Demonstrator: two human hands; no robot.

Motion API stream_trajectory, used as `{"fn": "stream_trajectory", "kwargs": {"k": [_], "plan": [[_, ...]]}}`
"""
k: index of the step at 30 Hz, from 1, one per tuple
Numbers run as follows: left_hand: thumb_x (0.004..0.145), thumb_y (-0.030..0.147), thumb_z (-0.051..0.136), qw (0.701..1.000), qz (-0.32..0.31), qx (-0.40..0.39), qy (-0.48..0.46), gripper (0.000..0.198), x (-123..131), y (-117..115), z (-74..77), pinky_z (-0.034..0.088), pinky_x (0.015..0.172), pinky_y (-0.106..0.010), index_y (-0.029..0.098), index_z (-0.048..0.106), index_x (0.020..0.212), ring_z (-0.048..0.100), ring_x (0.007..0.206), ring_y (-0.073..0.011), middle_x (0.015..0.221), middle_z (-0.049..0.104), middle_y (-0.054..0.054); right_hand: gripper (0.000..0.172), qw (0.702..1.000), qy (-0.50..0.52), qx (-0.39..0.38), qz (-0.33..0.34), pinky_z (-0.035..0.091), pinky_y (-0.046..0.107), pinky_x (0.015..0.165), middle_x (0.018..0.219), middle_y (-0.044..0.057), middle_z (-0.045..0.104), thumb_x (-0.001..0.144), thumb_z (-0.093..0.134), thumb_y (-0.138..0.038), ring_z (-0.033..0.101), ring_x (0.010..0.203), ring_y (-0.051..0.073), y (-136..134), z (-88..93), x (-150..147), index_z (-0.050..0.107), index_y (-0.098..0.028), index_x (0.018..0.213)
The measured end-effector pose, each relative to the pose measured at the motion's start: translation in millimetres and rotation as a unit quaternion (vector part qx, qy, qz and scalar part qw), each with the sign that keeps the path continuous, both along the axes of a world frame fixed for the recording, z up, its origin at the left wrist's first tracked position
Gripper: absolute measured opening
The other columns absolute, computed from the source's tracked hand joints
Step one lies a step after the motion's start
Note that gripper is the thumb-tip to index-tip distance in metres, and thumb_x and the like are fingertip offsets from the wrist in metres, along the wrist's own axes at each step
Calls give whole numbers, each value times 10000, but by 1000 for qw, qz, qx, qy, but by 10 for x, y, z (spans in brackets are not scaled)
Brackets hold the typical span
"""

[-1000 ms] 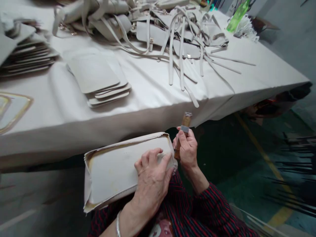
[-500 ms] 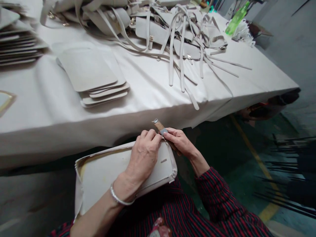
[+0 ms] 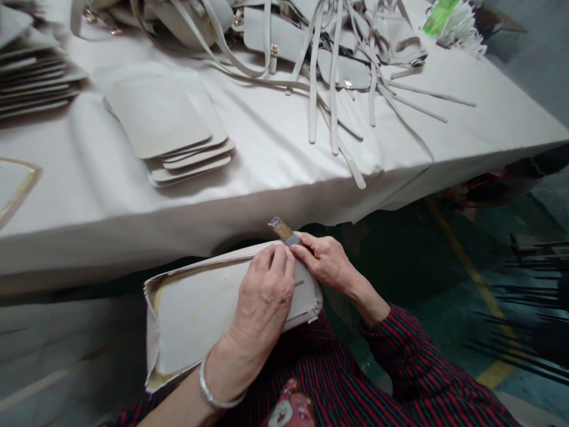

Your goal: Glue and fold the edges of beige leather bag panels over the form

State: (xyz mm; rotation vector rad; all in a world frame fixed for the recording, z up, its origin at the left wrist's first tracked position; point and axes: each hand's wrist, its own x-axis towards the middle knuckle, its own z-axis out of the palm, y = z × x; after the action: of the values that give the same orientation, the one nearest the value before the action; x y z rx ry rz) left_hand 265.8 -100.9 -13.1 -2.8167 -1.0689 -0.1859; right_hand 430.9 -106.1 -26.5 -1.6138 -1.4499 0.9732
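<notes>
A pale box-shaped leather piece (image 3: pixel 200 314) rests on my lap, its inside panel marked with yellowish glue along the edges. My left hand (image 3: pixel 269 287), with a bracelet at the wrist, lies over its right part, fingers pressed together on the far rim near the corner. My right hand (image 3: pixel 326 261) is closed round a worn brown tool with a grey band (image 3: pixel 282 230), whose end points up and left past the rim. The fingertips of both hands are close together at that far right corner, and the exact contact there is hidden.
On the cloth-covered table (image 3: pixel 275 204) lie stacked pale panels (image 3: pixel 164 118), another stack (image 3: pixel 35 77) at far left, and a heap of bags with straps (image 3: pixel 329 65). A green bottle (image 3: pixel 438 18) stands at the back right.
The view has shifted slightly. The leather piece appears a little further right, and the tool now lies more tilted to the left, nearer my left fingertips. Both hands keep their hold.
</notes>
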Motion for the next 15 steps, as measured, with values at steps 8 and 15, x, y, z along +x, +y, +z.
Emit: {"fn": "stream_trajectory", "kwargs": {"k": [8, 15], "plan": [[854, 103, 530, 1000, 11, 4, -25, 398, 7, 18, -32, 484, 951, -375, 16, 575, 1239, 516, 1030, -286, 1142, 594, -158, 278, 995, 78, 10, -69, 403, 260, 681, 822, 11, 609, 924, 496, -388, 527, 735, 147, 140, -63, 121, 669, -172, 894], [885, 135, 504, 1000, 4, -6, -20, 467, 50, 52, -18, 509, 854, -393, 89, 505, 1350, 524, 951, -282, 1039, 605, -128, 235, 997, -70, 18, -15, 411, 264, 754, 865, 20, 650, 946, 487, -355, 571, 792, 158, 152, -118, 68, 660, -198, 966]]}}
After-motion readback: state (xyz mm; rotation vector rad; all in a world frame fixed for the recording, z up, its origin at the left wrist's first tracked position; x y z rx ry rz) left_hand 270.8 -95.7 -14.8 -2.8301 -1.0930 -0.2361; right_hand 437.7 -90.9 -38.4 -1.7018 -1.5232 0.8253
